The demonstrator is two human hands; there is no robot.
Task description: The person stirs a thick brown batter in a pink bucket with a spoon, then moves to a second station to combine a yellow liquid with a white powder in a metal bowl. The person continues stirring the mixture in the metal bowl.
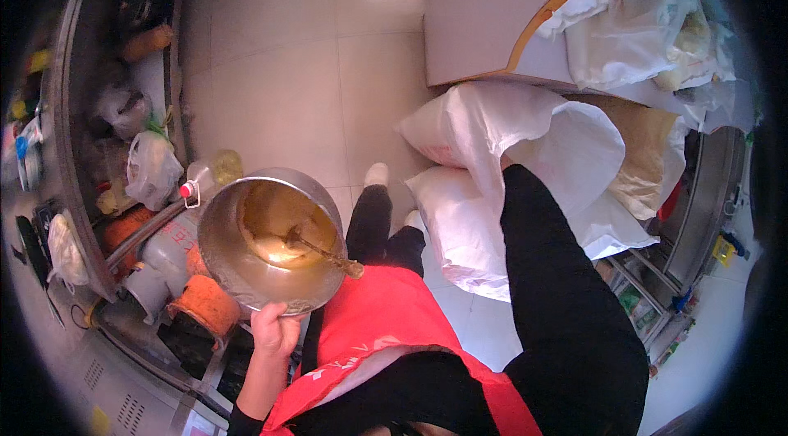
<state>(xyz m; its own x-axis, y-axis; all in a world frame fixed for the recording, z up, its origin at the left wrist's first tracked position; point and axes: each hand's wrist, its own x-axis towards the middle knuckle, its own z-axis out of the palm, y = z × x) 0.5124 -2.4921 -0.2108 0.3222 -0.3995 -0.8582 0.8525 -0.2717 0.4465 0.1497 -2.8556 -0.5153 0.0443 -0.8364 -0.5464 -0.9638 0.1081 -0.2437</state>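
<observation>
My left hand grips the rim of a large metal pot, tilted so its inside shows. A yellowish liquid or paste lies at the bottom, and a spoon or ladle rests in it with its handle over the rim. My right arm reaches into the mouth of an open white woven sack. Only a sliver of my right hand shows at the sack's edge; its fingers are hidden. Another white sack lies beneath.
A brown-lined sack stands behind. Plastic bags fill a container with an orange edge at the upper right. On the left are a shelf with bags, a red-capped plastic bottle, a grey gas cylinder and an orange metal object.
</observation>
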